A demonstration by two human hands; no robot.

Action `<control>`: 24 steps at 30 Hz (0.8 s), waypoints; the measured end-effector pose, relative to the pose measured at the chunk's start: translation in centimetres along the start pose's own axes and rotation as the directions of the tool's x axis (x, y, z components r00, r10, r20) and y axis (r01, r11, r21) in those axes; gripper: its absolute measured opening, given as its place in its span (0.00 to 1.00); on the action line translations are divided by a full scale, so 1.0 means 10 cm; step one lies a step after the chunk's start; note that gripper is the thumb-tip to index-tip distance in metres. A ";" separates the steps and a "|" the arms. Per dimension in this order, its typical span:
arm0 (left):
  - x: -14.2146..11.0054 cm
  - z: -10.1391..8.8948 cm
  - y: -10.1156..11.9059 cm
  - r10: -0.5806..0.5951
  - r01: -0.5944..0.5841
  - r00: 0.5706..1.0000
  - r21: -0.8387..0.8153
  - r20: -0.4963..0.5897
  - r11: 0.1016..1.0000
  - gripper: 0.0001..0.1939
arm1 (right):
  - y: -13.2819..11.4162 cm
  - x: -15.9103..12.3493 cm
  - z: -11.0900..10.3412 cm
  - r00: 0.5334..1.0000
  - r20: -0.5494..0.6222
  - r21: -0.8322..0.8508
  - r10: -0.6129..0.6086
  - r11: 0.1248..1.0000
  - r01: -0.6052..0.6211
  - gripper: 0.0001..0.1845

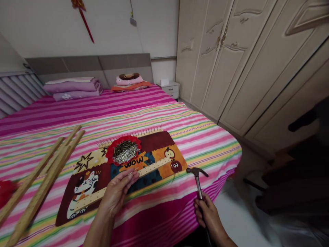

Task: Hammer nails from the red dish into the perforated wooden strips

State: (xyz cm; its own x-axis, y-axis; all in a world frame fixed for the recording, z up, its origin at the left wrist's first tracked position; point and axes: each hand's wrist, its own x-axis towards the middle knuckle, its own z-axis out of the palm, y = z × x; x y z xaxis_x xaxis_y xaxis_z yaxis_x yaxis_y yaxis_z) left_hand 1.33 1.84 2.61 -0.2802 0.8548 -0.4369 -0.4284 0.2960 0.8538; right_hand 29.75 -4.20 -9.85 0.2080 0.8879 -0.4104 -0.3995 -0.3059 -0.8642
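Left hand (117, 192) pinching a nail upright on the wooden strip (120, 185) lying across the mat (159, 140), near edge of bed. Right hand (209, 214) closed around hammer (197, 178), poised right. Likely risks: struck fingertips, bent nail, strip bouncing on soft mattress.

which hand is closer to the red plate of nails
Left. The left hand rests on the wooden strip just below the plate and holds what looks like a nail. The right hand grips the hammer off the bed's edge, farther right.
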 end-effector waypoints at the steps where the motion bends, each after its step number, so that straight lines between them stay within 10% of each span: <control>1: 0.01 0.01 -0.02 0.007 -0.007 1.000 -0.018 -0.004 1.000 0.11 | 0.00 0.00 0.00 1.000 -0.001 -0.003 -0.002 1.000 0.002 0.16; 12: 0.36 0.03 -0.29 0.214 -0.198 0.974 0.193 -0.068 0.961 0.15 | -0.02 -0.05 0.03 1.000 -0.022 -0.009 0.016 1.000 -0.017 0.14; 24: 0.69 0.11 -0.21 0.148 -0.150 0.987 0.711 0.065 0.687 0.11 | 0.00 -0.03 0.01 0.998 -0.029 0.017 0.049 0.999 -0.048 0.19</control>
State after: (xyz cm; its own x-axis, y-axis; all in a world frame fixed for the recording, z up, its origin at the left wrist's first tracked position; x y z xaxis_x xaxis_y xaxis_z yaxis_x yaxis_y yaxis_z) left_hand 1.28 7.59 -1.90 -0.2842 0.9149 -0.2867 0.3580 0.3787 0.8535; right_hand 29.59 -4.43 -9.75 0.2142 0.8614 -0.4604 -0.4240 -0.3426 -0.8383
